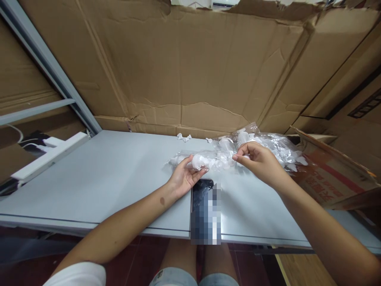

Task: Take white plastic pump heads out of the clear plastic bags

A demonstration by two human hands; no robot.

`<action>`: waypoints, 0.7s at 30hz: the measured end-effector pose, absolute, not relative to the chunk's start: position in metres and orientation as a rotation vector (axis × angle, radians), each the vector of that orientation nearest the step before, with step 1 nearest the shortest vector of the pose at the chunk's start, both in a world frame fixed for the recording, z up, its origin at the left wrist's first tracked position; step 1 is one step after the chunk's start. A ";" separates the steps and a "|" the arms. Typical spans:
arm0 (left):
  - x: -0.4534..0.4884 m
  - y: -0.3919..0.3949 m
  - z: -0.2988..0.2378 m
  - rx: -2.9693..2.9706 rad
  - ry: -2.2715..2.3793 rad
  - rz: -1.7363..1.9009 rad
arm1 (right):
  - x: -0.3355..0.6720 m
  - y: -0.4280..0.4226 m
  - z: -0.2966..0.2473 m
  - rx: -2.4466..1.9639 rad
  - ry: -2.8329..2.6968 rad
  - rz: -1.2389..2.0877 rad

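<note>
Pale grey flat worktop (104, 178), all places given relative to the black glossy phone (201, 190) lying face-up near the worktop's front edge, lower part pixelated. Left hand (184, 176) just beyond-left of the phone, heel of the hand touching or nearly touching its top-left corner, fingers (199, 171) curled closed around a small white rounded plastic piece (199, 161) at the end of a clear crinkled plastic bag (238, 153). Bag lies beyond the phone and stretches right, stuffed with many similar small white plastic parts; exact shape of the parts too blurred to tell. Right hand (258, 161) beyond-right of the phone, resting on the bag's middle, fingers bent and pinching the film or a part inside; which one, cannot tell. A few loose white plastic bits (184, 137) on the worktop well beyond the phone, near the brown corrugated cardboard sheet (190, 67) walling the back. Red-printed brown cardboard box (330, 174) far right of the phone, touching the bag's right end. White power strip (50, 155) far left of the phone.
</note>
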State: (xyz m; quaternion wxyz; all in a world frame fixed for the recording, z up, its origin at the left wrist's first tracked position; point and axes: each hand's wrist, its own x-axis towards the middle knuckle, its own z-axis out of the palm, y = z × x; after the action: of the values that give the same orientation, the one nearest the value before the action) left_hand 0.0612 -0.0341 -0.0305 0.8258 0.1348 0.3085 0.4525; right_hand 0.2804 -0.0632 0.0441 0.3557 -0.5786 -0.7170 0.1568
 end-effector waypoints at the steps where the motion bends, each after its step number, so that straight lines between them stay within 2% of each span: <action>1: 0.061 -0.034 -0.030 0.291 0.650 0.964 | 0.279 -0.062 0.045 -1.497 -1.873 0.388; 21: 0.056 -0.030 -0.026 0.223 0.626 1.045 | 0.268 -0.068 0.025 -1.136 -1.795 0.389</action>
State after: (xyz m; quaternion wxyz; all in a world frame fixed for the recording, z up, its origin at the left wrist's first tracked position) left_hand 0.0557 -0.0295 -0.0259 0.8143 0.1047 0.2932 0.4899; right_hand 0.2675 -0.0678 0.0249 0.4715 -0.4638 -0.7331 0.1587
